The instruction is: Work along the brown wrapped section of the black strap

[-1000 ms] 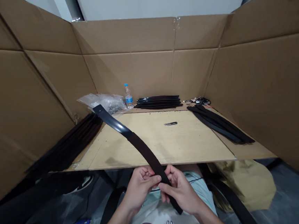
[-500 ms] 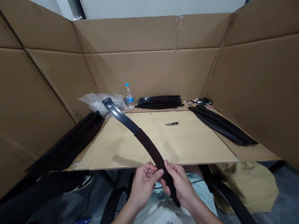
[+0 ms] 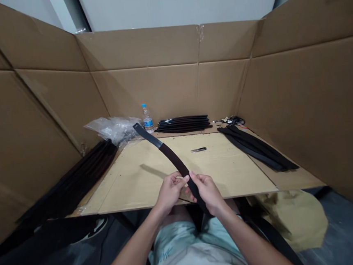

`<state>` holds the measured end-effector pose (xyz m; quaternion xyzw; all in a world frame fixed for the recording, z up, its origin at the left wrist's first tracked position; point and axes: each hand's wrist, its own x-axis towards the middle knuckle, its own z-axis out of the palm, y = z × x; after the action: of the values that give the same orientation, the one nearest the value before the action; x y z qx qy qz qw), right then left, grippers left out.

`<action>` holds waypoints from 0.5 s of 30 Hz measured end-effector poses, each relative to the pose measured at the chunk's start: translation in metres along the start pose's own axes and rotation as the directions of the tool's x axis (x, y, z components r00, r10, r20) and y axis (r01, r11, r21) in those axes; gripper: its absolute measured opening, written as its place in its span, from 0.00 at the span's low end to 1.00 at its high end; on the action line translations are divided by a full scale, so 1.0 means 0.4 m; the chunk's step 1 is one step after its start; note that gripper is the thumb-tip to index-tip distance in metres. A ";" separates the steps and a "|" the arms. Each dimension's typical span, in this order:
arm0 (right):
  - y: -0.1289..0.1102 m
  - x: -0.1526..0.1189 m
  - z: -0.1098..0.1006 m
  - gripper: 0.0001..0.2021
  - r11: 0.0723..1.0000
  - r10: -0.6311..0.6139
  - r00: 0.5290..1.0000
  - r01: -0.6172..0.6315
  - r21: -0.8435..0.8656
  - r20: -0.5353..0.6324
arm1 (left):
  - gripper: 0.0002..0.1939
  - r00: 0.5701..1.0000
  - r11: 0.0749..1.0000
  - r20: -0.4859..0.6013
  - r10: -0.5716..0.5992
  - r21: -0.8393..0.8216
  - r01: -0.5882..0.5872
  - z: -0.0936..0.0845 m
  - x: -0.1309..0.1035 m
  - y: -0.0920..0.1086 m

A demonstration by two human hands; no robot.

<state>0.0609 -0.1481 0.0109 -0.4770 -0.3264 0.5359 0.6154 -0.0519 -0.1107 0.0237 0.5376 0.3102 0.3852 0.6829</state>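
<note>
A long, curved black strip (image 3: 147,136) slants up and away from me, its glossy bare far end ending in a small hole. Dark fabric sleeve (image 3: 175,159) covers the rest of it down to my hands. My left hand (image 3: 172,190) pinches the sleeved part from the left, thumb on top. On the other side, my right hand (image 3: 206,191) grips it, thumb along its edge and fingers wrapped around. The near end is partly hidden by my right hand. Both hands are just above the table's front edge.
Thread snips (image 3: 198,150) lie on the wooden board (image 3: 132,190). At the back are stacked dark strips (image 3: 182,124), a water bottle (image 3: 147,120) and clear plastic bags (image 3: 117,128). Black sleeves (image 3: 258,150) lie right, a dark pile (image 3: 72,180) left. Cardboard walls (image 3: 147,81) enclose three sides.
Both hands have moved forward and up with the strip, nearer the table edge. A shorter stretch of glossy bare strip shows beyond the fabric. My view has shifted slightly.
</note>
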 end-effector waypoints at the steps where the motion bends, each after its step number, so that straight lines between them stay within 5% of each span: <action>1: -0.006 0.002 -0.002 0.23 1.000 -0.003 1.000 0.002 0.023 0.007 | 0.17 1.000 1.000 -0.014 0.004 0.014 -0.004 0.000 0.010 0.005; 15: 0.000 -0.020 -0.028 0.17 0.973 -0.027 0.985 -0.013 0.232 0.169 | 0.20 0.982 0.998 -0.179 -0.057 -0.006 0.057 0.014 -0.015 0.038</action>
<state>0.0694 -0.1587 0.0080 -0.3528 -0.3148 0.6073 0.6384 -0.0532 -0.1168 0.0399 0.4913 0.3854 0.4124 0.6633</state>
